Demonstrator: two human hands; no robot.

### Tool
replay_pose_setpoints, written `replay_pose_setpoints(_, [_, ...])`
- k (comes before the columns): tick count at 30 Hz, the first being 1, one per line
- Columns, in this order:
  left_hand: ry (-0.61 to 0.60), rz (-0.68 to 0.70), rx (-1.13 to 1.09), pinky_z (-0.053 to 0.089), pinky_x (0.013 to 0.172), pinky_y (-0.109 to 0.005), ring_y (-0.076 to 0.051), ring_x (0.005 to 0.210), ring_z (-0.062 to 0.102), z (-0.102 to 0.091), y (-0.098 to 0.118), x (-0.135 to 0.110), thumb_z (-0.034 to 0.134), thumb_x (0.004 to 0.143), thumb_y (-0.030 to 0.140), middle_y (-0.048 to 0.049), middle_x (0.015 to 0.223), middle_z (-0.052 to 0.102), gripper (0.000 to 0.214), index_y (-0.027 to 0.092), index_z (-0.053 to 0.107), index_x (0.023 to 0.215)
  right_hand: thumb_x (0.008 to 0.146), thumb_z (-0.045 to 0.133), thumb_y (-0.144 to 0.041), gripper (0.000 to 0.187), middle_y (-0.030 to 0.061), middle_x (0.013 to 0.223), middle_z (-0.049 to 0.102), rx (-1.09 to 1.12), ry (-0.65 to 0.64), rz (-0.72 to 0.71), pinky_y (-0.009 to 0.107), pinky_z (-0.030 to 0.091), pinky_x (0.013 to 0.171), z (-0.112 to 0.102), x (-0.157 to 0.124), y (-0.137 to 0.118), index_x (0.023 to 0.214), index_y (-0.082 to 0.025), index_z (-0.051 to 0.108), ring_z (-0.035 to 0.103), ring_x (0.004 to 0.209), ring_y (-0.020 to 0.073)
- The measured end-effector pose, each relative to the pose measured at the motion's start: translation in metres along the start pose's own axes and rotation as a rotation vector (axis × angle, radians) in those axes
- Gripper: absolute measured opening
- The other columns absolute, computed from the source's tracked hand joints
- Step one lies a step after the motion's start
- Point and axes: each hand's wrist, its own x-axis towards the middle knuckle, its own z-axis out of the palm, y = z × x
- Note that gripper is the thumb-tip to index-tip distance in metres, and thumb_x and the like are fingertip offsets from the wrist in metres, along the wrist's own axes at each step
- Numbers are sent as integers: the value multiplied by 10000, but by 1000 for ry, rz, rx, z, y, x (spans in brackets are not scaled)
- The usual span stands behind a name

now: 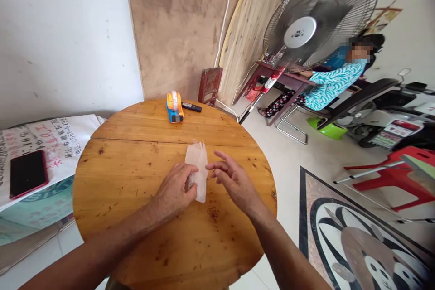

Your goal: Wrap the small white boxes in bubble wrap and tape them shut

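Note:
A flat, whitish, translucent plastic packet (200,156) with a ragged far edge lies lengthwise on the round wooden table (132,199). My left hand (178,186) grips its left side, the thumb and fingers curled over it. Whether anything is inside the packet I cannot make out. Beside the packet's right edge, my right hand (234,179) hovers with its fingers apart and nothing in them. Farther back on the table stands an orange and blue tape dispenser (174,108) with a roll of tape in it.
A small black device (191,107) lies beside the dispenser. To the left, a phone (29,173) rests on a paper-covered stack (68,133). A large fan (321,18) stands at the back right, near a seated person (336,81). A red stool (401,174) is at right.

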Motion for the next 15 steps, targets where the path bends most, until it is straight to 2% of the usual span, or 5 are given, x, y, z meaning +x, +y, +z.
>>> replay_pose_setpoints(3, [-8, 12, 34, 482, 830, -384, -239, 945, 567, -2, 3, 2, 528, 748, 120, -78, 1005, 646, 314, 159, 594, 1052, 874, 431, -115, 365, 132, 1168, 661, -370, 21, -250, 432, 510, 897, -11, 24, 4, 1182, -185, 614, 627, 1045, 220])
replay_pose_setpoints(6, [-10, 50, 118, 465, 838, -409, -253, 932, 548, -3, 4, 3, 524, 743, 112, -67, 950, 651, 288, 168, 607, 1014, 796, 452, 1, 443, 147, 1415, 514, -750, -147, -450, 531, 415, 1019, -13, 50, 5, 1114, -209, 677, 471, 1311, 290])
replay_pose_setpoints(8, [-23, 72, 154, 459, 842, -419, -259, 932, 547, -4, 4, 4, 525, 738, 109, -66, 938, 648, 293, 171, 610, 1012, 761, 504, 13, 386, 153, 1492, 435, -935, -251, -483, 576, 392, 1018, -13, 64, 4, 1007, -201, 709, 394, 1375, 344])
replay_pose_setpoints(11, [-54, 66, 126, 466, 844, -410, -250, 945, 560, -4, 3, 5, 524, 734, 104, -75, 1003, 642, 345, 168, 600, 1064, 751, 559, -7, 242, 169, 1514, 405, -1036, -287, -496, 568, 392, 1013, -17, 75, 0, 858, -171, 700, 362, 1394, 372])
replay_pose_setpoints(15, [-83, 44, 63, 483, 853, -393, -240, 968, 567, -3, 2, 6, 522, 726, 97, -83, 1068, 638, 396, 158, 584, 1112, 745, 539, 13, 241, 169, 1534, 374, -1012, -260, -548, 547, 397, 1002, -23, 81, -5, 840, -165, 670, 369, 1391, 359])
